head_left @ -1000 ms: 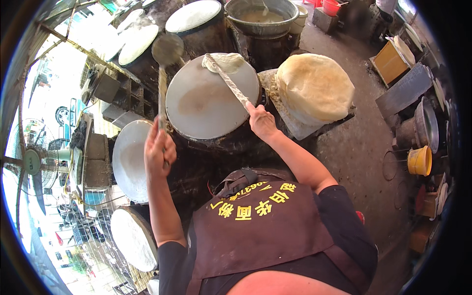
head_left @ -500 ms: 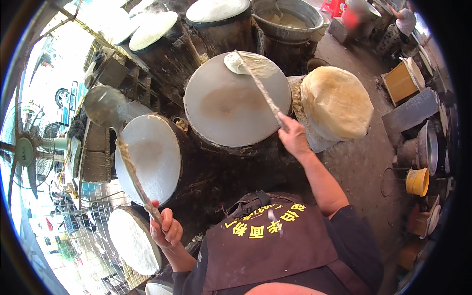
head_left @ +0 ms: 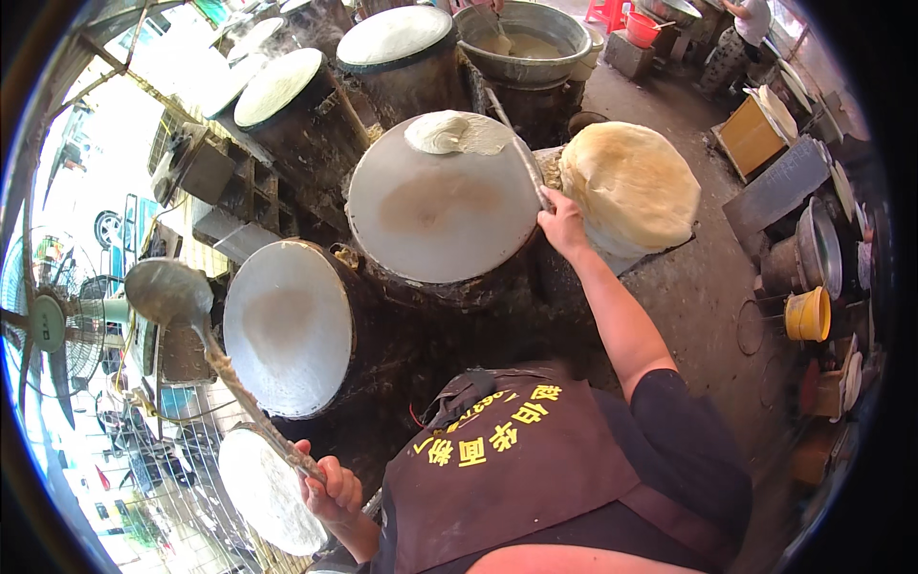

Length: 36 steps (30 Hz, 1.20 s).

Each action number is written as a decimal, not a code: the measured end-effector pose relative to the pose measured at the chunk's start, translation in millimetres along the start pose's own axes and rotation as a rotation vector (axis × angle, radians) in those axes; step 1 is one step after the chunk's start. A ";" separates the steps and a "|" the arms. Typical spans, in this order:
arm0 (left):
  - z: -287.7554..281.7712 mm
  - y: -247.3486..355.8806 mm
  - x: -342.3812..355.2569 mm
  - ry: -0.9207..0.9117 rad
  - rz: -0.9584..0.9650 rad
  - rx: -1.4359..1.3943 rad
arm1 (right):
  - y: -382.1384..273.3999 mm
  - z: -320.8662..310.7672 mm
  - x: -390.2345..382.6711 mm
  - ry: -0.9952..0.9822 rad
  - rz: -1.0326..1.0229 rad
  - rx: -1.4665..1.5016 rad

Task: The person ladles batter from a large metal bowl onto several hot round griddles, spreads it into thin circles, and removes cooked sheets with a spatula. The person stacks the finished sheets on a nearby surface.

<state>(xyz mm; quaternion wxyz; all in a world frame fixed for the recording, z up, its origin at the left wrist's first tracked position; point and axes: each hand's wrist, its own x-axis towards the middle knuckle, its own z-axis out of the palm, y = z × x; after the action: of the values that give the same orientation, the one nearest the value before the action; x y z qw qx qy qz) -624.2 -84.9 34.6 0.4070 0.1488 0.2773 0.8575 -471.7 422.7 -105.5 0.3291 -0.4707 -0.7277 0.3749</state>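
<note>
Since the earlier frame, the stick point(head_left: 523, 158) has swung to the right edge of the main griddle point(head_left: 440, 251), and the ladle point(head_left: 170, 292) has dropped lower at left. That round griddle is largest; a second griddle point(head_left: 287, 346) stands to its left, a flatbread stack point(head_left: 631, 187) just right. The left hand's point(head_left: 335, 490) fingers curl around the ladle's handle; the right hand's point(head_left: 564, 228) grip the stick's near end. Pale batter point(head_left: 451, 133) lies smeared on the main griddle's far side.
</note>
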 end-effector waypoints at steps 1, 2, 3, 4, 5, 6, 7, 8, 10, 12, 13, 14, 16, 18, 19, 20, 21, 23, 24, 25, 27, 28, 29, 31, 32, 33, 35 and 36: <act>2.8 2.5 -2.8 0.005 0.011 0.021 | 9.4 5.2 8.3 -0.021 0.002 -0.041; 4.5 4.5 -5.0 0.008 0.022 0.041 | -1.6 11.5 6.7 -0.061 -0.036 -0.106; 5.9 5.6 -6.3 0.010 0.032 0.060 | -16.3 24.8 4.7 -0.101 -0.074 -0.171; 8.3 5.8 -6.3 0.015 0.037 0.079 | -24.6 41.2 1.5 -0.087 -0.151 -0.166; 9.8 5.8 -6.6 0.011 0.027 0.094 | -30.5 54.2 -1.9 -0.073 -0.227 -0.164; 11.8 5.8 -7.4 0.010 0.020 0.112 | -38.9 61.6 -5.8 -0.113 -0.202 -0.158; 14.0 6.2 -8.4 0.009 0.019 0.131 | -46.1 65.1 -6.8 -0.155 -0.181 -0.150; 15.6 6.2 -11.9 0.013 0.027 0.157 | -46.9 59.6 -1.5 -0.214 -0.169 -0.138; 18.1 5.4 -24.5 0.025 0.049 0.214 | -36.8 37.8 14.3 -0.190 -0.208 -0.067; 22.3 1.9 -33.7 0.063 0.082 0.237 | -21.5 23.8 29.1 -0.133 -0.137 -0.027; 28.4 -0.4 -34.5 0.082 0.096 0.251 | -21.3 26.0 30.9 -0.136 -0.142 -0.071; 34.0 -4.4 -33.7 0.098 0.108 0.253 | -22.9 30.9 32.1 -0.138 -0.147 -0.115; 48.1 -14.0 -26.4 0.120 0.114 0.222 | -30.8 51.9 27.1 -0.177 -0.223 -0.112; 61.1 -24.1 -20.7 0.140 0.112 0.200 | -56.2 59.7 10.4 -0.285 -0.175 -0.114; 65.1 -28.5 -17.6 0.142 0.111 0.193 | -59.4 61.6 9.1 -0.320 -0.208 -0.126; 69.5 -32.6 -16.0 0.144 0.111 0.186 | -55.9 56.7 16.4 -0.357 -0.250 -0.104; 74.2 -36.3 -16.7 0.145 0.116 0.204 | -48.3 48.0 27.5 -0.394 -0.292 -0.082; 82.7 -42.9 -18.3 0.149 0.126 0.237 | -24.1 28.5 57.0 -0.325 -0.307 -0.042; 85.9 -47.9 -17.8 0.145 0.140 0.263 | -12.7 18.9 71.7 -0.266 -0.277 -0.040; 90.3 -52.2 -17.4 0.144 0.147 0.292 | -10.1 12.4 79.8 -0.208 -0.241 -0.037; 99.1 -61.7 -16.0 0.163 0.155 0.305 | -13.9 13.9 89.1 -0.257 -0.207 -0.171; 104.8 -66.2 -12.4 0.175 0.154 0.295 | -15.8 27.7 84.0 -0.280 -0.257 -0.155; 109.2 -70.5 -10.0 0.191 0.157 0.284 | -30.8 36.6 69.7 -0.332 -0.322 -0.138; 114.7 -76.0 -6.1 0.162 0.145 0.299 | -52.3 47.8 48.8 -0.546 -0.230 -0.169; 117.0 -78.7 -6.4 0.164 0.147 0.309 | -49.8 45.5 47.6 -0.564 -0.305 -0.141; 119.5 -81.0 -6.9 0.167 0.149 0.320 | -44.2 41.0 49.2 -0.582 -0.380 -0.112; 129.3 -85.6 -10.9 0.250 0.199 0.286 | -18.6 28.3 78.5 -0.550 -0.467 0.025; 133.5 -88.3 -11.7 0.290 0.225 0.265 | -4.0 22.7 95.7 -0.452 -0.447 0.050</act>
<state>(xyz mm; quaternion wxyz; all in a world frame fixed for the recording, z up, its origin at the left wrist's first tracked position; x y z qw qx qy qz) -498.4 -1.3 88.6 0.2417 0.1058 0.4248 0.8660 -525.0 505.4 -101.4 0.2446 -0.1957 -0.8584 0.4062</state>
